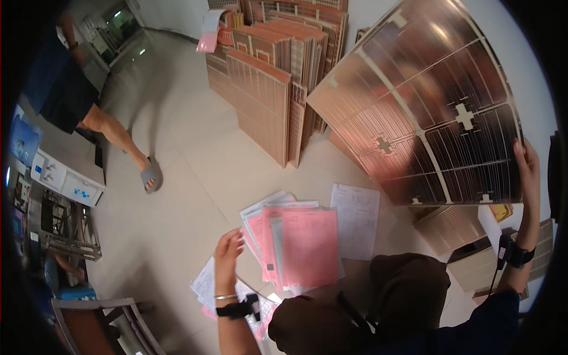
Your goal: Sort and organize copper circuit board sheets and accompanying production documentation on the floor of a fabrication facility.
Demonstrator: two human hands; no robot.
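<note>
My right hand [526,163] grips the right edge of a large copper-coloured circuit panel [408,100], which is tilted up at the upper right. Straight traces and cross-shaped pale marks pattern its shiny face. Empty, with its fingers loosely apart, my left hand [229,245] hovers beside a fanned pile of paper on the floor. Pink sheets [310,248] lie on top of that pile, and a white printed sheet [358,219] sticks out to its right. More white papers [204,284] are partly hidden behind my left forearm.
Upright copper panels [260,106] lean in a thick stack by the far wall. More boards [452,228] stand at the right, partly covered by the held panel. Another person's leg [121,136] is at the left, near a white dispenser [68,171]. A wooden chair [94,313] occupies the lower left.
</note>
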